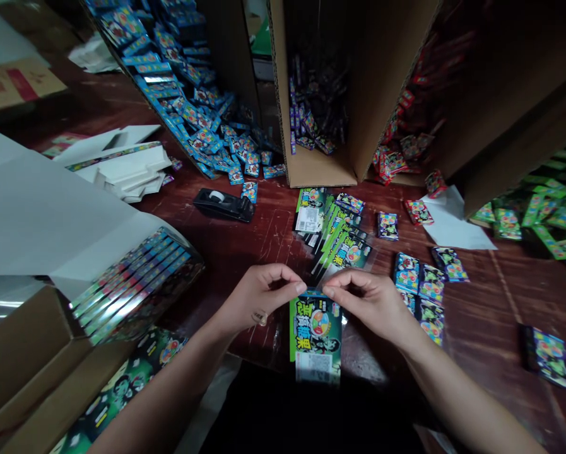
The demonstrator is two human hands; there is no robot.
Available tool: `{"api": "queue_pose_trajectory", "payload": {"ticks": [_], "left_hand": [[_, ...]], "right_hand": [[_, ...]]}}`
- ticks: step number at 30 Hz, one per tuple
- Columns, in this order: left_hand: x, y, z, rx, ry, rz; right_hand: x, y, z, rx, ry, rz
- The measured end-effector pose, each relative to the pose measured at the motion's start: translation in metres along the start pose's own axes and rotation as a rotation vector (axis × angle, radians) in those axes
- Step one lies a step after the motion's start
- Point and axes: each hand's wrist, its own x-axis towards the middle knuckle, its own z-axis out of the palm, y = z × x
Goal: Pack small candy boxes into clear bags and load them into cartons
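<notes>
pinching the top edge of a green pack [315, 334] at near centre, left hand [254, 299] and right hand [375, 302] both closed on it by thumb and forefinger, the pack hanging down over the near table edge [264, 246]. looking like the mouth of its clear sleeve being opened or sealed; cannot tell which. calling next, probably, for a steady two-sided grip and a small, even pull. lying just beyond: more green packs [332, 230] fanned out. sitting farther left: a tape dispenser [223, 205]. scattered right: small packets [422, 284]. standing far: open cartons [358, 94].
</notes>
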Motion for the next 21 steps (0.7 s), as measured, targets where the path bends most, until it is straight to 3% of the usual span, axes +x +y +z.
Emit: {"api": "queue_pose_trajectory", "payload": {"ticks": [5, 9, 15, 21], "left_hand": [[-0.005, -0.005, -0.003, -0.081, -0.098, 0.058], [-0.007, -0.011, 0.002, -0.21, -0.079, 0.08], [-0.009, -0.015, 0.014, -0.298, -0.041, 0.068], [-0.014, -0.021, 0.019, -0.352, 0.02, 0.093]], "right_hand": [[-0.008, 0.002, -0.009, 0.039, -0.12, -0.154], [-0.016, 0.011, -0.009, 0.038, -0.078, -0.167], [-0.014, 0.011, -0.004, -0.006, 0.011, -0.017], [0.009, 0.0, -0.006, 0.053, -0.14, 0.181]]}}
